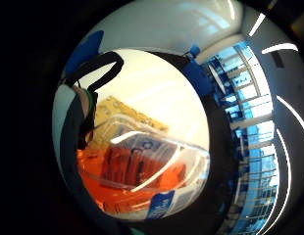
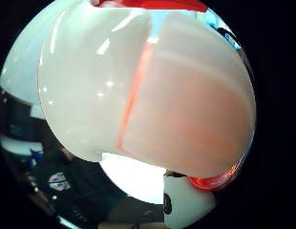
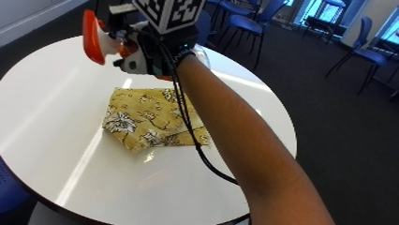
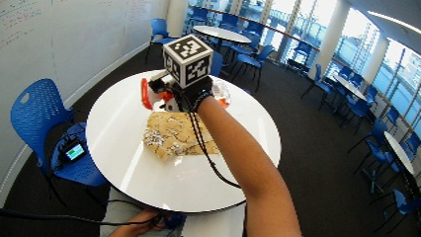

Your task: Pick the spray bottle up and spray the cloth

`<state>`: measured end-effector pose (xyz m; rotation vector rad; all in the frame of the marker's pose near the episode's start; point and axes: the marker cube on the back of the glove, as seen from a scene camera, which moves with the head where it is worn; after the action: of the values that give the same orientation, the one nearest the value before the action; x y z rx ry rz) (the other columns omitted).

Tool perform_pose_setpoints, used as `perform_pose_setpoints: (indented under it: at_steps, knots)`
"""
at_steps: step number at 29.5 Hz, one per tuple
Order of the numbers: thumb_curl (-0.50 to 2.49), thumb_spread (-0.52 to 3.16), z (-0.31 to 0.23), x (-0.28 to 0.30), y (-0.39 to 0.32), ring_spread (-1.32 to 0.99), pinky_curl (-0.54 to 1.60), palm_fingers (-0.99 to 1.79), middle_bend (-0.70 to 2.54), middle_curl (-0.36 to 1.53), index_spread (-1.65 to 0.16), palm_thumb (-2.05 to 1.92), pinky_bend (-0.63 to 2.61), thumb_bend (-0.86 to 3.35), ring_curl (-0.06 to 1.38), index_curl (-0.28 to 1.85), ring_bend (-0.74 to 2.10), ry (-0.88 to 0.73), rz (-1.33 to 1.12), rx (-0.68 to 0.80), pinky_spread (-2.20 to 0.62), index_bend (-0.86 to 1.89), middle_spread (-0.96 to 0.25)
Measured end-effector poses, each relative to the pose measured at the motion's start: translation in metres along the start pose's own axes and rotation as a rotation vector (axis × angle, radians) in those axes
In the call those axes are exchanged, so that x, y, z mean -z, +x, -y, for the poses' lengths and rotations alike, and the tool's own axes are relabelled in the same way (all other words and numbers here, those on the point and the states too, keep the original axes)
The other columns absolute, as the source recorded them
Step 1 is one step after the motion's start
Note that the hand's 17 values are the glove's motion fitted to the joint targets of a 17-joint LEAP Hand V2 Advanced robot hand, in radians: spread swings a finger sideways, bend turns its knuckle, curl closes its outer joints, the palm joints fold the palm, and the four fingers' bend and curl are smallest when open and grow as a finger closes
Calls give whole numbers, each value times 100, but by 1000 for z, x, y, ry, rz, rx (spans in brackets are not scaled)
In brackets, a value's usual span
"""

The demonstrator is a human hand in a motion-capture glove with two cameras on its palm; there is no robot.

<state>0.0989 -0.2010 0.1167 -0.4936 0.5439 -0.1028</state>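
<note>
The spray bottle (image 3: 109, 40) is gripped in the gloved right hand (image 3: 163, 51) and held above the table (image 3: 50, 93), apparently over the far edge of the cloth (image 3: 150, 119).

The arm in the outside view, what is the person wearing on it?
The right hand wears a black glove with white plastic parts. The forearm is bare, with no sleeve showing.

Black glove on right hand (image 3: 163, 52), bare forearm (image 3: 237, 126), no sleeve
</note>
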Motion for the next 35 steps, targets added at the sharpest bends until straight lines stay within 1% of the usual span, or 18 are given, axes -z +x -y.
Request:
perform_pose_setpoints:
  at_steps: [5, 9, 13, 17, 21, 25, 30, 35]
  knots:
    - [83, 24, 17, 33, -20, -25, 46, 132, 57, 57, -30, 91, 34, -3, 49, 61, 60, 126, 334, 9, -26, 32, -21]
    - [83, 23, 26, 48, -35, -25, 46, 132, 58, 57, -30, 91, 34, -3, 49, 61, 60, 212, 677, -4, -26, 33, -21]
    - [83, 23, 36, 48, -50, -25, 46, 132, 58, 57, -30, 91, 34, -3, 49, 61, 61, 294, 1116, -60, -26, 33, -21]
    - [83, 23, 36, 38, -78, -25, 46, 132, 58, 57, -30, 91, 34, -3, 49, 61, 61, 308, 1406, -78, -25, 33, -21]
    - [83, 22, 30, 24, -113, -25, 46, 132, 58, 57, -30, 91, 34, -3, 49, 61, 61, 299, 1489, -69, -25, 33, -21]
    - [84, 22, 26, 10, -134, -25, 46, 131, 58, 57, -30, 91, 34, -3, 49, 61, 61, 301, 1531, -98, -25, 33, -21]
    - [83, 22, 26, -8, -152, -25, 46, 131, 59, 57, -30, 91, 35, -3, 49, 61, 61, 303, 1484, -147, -25, 34, -20]
    - [83, 22, 16, -19, -152, -25, 47, 131, 59, 57, -30, 92, 35, -3, 49, 61, 61, 326, 1483, -175, -24, 34, -20]
